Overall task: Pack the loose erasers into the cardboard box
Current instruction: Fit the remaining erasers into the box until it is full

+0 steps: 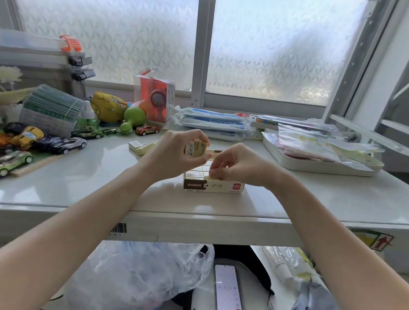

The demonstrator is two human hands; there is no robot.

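- Head view: the cardboard box (213, 187) stands near the front middle of the white desk (102, 172); its front carries a red "deli" logo at the right, a brown panel with white characters too small to read at the left, and small print that may read "FINE ARTS".
- The box is cream and brown, open at the top, and pale erasers lie in rows inside it.
- The left hand (175, 153) is raised above the box's left side, fingers curled round a few wrapped erasers (196, 147), tan sleeves with dark print that cannot be read.
- The right hand (236, 164) pinches one cream eraser (213, 177) at the box's front rim, partly inside the box.
- More loose erasers (140, 147) lie on the desk just behind the left hand.
- A white tray (317, 165) at the right holds plastic bags.
- Toy cars (63, 143) are parked at the left.
- A barcode sticker (118, 228) sits on the desk's front edge.
- Below, a phone (228, 291) lies with its screen lit.
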